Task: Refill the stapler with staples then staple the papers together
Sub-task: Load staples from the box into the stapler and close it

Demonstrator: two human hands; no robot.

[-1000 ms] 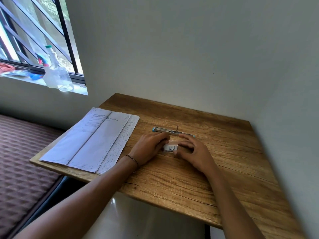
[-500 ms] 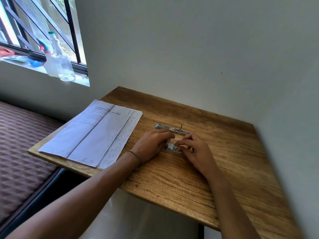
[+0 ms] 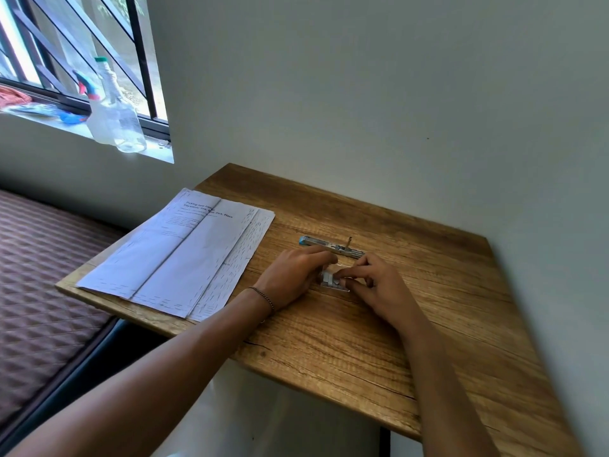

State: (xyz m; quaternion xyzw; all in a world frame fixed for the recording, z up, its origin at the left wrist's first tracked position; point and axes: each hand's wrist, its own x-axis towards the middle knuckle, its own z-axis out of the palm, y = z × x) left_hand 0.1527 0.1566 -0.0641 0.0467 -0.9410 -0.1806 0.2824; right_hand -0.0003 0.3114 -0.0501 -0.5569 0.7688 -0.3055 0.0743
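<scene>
While the left hand (image 3: 291,275) steadies a small clear box of grey staple strips (image 3: 331,281) on the wooden tabletop (image 3: 445,291), the right hand's (image 3: 372,285) grip has now closed on a strip. Opened blue-tipped metal stapler (image 3: 324,244) waits just behind; loading seems next.

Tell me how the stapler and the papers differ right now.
The stapler is a narrow metal bar lying opened out flat; the papers are a broad white fanned stack. The stapler lies just beyond both hands, the papers well to their left, overhanging the table edge. Neither is being held.
</scene>
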